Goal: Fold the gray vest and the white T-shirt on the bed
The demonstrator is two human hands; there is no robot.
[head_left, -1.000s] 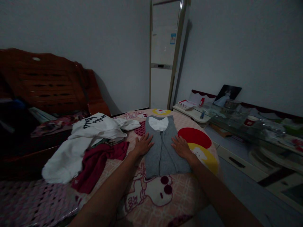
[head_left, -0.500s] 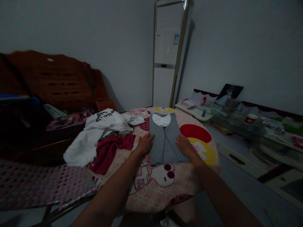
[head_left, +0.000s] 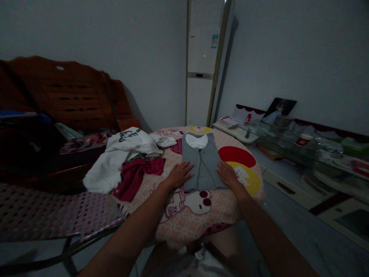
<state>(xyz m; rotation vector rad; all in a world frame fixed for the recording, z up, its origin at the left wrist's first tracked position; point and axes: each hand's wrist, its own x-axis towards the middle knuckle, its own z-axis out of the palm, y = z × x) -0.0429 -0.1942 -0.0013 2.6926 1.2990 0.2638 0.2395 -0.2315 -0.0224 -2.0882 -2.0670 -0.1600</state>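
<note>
Lying flat on the patterned counter (head_left: 180, 231) in the head view, the gray garment (head_left: 198, 165) shows white fabric (head_left: 197, 141) inside its neckline. The left hand (head_left: 179, 175) rests on its left side, fingers open and spread; the right hand (head_left: 227, 174) touches its right edge, fingers open and extended, gripping nothing. To the left, a crumpled white garment (head_left: 123, 148) with black lettering touches a dark red garment (head_left: 137, 177) lying nearer the person.
</note>
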